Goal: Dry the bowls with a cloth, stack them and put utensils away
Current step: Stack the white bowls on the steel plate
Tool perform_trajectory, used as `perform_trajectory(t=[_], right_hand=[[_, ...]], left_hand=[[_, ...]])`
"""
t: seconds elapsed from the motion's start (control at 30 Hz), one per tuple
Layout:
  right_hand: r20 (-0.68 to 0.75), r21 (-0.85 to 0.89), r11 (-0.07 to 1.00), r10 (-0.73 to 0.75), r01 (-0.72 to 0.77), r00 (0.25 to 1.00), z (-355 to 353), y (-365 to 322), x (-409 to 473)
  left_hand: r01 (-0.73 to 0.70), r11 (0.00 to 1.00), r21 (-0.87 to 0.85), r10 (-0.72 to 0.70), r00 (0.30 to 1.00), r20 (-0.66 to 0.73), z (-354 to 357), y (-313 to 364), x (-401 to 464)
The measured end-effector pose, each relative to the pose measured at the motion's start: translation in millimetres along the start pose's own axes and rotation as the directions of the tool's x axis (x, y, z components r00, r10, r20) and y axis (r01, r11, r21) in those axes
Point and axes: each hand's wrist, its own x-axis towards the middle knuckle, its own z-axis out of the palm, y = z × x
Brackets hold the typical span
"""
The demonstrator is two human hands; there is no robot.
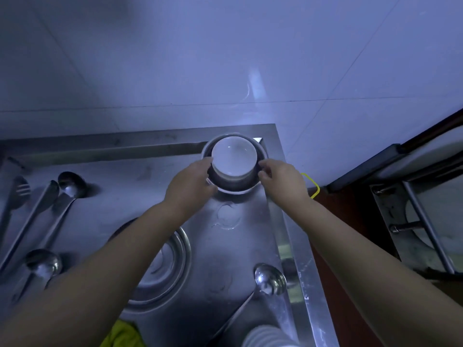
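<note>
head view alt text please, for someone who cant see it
Both hands, left and right, grip the rim of a metal bowl holding a white bowl at the far corner of a steel counter. Ladles lie left, a yellow cloth near.

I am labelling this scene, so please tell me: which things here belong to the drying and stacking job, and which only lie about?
Job: white bowl in metal bowl, held by left hand and right hand; second metal bowl; yellow cloth; ladles; spoon; plates.
Lying about: yellow loop; metal rack.
</note>
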Motion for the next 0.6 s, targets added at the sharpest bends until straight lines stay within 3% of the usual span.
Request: perform_trajectory(t=[0.17, 0.23, 0.3, 0.47, 0.6], right_hand=[[-0.206, -0.299, 0.941, -0.228, 0.160, 0.952, -4, 14, -96], [-0.213, -0.405, 0.889, -0.318, 0.213, 0.924, -5, 19, -138], [-0.198, -0.472, 0.852, -0.354, 0.227, 0.914, -4, 22, -179], [-0.234, -0.534, 0.840, -0.253, 0.094, 0.939, 3, 30, -276], [-0.321, -0.447, 0.886, -0.033, -0.120, 0.947, 15, 34, -337]], left_hand=[[-0.165, 0.969, 0.187, 0.153, 0.985, 0.076, -10, 3, -71], [-0.351, 0.882, 0.315, 0.342, 0.936, 0.085, -7, 4, -99], [-0.458, 0.784, 0.418, 0.428, 0.888, 0.168, -3, 6, -126], [-0.604, 0.678, 0.420, 0.510, 0.797, 0.323, 7, 20, -199], [-0.679, 0.654, 0.334, 0.540, 0.728, 0.423, 26, 28, -242]])
